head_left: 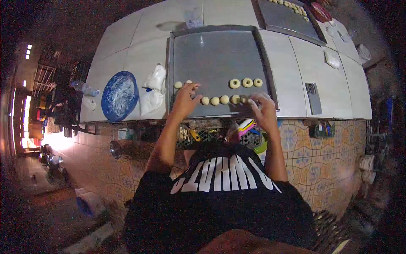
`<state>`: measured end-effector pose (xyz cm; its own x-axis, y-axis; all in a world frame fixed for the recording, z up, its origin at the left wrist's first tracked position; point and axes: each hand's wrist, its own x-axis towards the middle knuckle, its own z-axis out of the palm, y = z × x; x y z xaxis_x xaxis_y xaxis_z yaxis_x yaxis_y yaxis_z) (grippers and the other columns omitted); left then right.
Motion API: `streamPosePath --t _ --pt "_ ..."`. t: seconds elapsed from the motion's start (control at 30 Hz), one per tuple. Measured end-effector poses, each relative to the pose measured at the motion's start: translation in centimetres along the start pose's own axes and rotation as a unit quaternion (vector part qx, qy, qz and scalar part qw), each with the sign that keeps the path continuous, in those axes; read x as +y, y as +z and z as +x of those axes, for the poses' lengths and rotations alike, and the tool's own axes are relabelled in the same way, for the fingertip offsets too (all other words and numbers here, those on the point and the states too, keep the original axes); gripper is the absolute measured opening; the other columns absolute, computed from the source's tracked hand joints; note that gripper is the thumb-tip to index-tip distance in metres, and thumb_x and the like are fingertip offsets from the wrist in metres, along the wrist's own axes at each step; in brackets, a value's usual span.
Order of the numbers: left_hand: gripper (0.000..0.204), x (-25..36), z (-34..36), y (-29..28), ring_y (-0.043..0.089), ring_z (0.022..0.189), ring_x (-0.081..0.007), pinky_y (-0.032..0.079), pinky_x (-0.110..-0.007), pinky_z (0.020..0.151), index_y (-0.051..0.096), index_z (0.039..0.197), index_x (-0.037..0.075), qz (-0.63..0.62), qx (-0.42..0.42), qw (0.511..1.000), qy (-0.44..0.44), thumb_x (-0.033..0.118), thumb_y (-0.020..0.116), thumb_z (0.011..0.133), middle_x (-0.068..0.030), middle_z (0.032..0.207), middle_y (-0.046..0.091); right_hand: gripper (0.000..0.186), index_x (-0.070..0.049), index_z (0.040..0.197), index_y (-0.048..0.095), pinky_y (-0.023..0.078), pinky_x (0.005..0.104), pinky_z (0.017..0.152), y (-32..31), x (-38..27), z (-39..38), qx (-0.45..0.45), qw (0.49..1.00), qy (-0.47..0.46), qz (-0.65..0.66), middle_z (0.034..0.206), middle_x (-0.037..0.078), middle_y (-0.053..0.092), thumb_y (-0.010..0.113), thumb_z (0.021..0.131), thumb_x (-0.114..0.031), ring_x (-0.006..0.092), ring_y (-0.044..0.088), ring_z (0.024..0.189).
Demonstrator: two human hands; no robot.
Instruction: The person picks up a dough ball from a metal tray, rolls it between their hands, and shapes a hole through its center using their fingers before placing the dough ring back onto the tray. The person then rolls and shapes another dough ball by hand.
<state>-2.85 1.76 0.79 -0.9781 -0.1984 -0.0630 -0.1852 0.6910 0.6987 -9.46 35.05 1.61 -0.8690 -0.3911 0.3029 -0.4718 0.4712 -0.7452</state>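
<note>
A large grey metal tray (211,51) lies on the table in front of me. Along its near side runs a row of several pale dough balls (214,100). Three dough rings (247,82) sit behind that row at the right. My left hand (186,100) is over the tray's near left part, thumb and fingers apart, and nothing shows between them. Close behind its fingers are two more dough balls (178,84), one partly hidden. My right hand (264,109) is at the row's right end, fingers bent but apart, with the fingertips beside the last ball.
Left of the tray stand a flour-dusted blue basin (120,96) and white plastic bags (153,91). A phone (313,98) lies to the right. Another tray (287,21) with dough pieces is at the far right. A clear container (193,18) stands behind the tray.
</note>
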Motion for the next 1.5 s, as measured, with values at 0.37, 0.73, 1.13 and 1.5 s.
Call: streamPosePath --t 0.37,0.73,1.13,1.5 --pt "0.053 -1.1 -1.5 2.4 0.059 0.128 -0.0367 0.050 -0.047 0.106 0.068 0.134 0.008 0.106 -0.002 0.988 0.110 0.022 0.085 0.085 -0.0135 0.133 0.061 0.024 0.003 0.108 0.073 0.049 0.0466 0.098 4.9 -3.8 1.0 -0.108 0.993 -0.041 0.032 0.112 0.020 0.071 0.070 0.098 -0.019 0.0393 0.064 0.112" --pt "0.041 -1.7 -1.1 2.2 0.069 0.107 -0.0381 0.055 -0.045 0.093 0.072 0.120 -0.001 -0.034 -0.037 0.999 0.000 0.015 0.084 0.084 -0.0190 0.113 0.071 0.021 0.000 0.108 0.073 0.051 0.0426 0.096 3.2 -4.0 -2.4 -0.052 0.992 0.054 0.101 0.109 0.018 0.074 0.071 0.098 -0.019 0.0347 0.070 0.107" --pt "0.033 4.4 -4.2 6.2 0.067 0.121 -0.0290 0.052 -0.037 0.112 0.062 0.134 -0.005 -0.809 -0.242 0.532 -0.061 0.017 0.054 0.110 -0.0154 0.133 0.068 0.046 -0.003 0.136 0.064 0.042 0.0494 0.112 4.9 -6.5 -1.5 0.067 0.992 -0.051 0.092 0.132 0.021 0.065 0.075 0.096 -0.022 0.0399 0.057 0.129" --pt "0.050 6.5 -3.6 5.8 0.067 0.120 -0.0286 0.053 -0.041 0.107 0.062 0.135 -0.006 -0.825 -0.182 0.520 -0.126 0.035 0.045 0.111 -0.0178 0.132 0.069 0.053 -0.003 0.143 0.059 0.036 0.0515 0.119 4.2 -5.8 0.0 0.028 0.998 -0.061 0.021 0.150 0.023 0.057 0.073 0.098 -0.027 0.0426 0.049 0.143"
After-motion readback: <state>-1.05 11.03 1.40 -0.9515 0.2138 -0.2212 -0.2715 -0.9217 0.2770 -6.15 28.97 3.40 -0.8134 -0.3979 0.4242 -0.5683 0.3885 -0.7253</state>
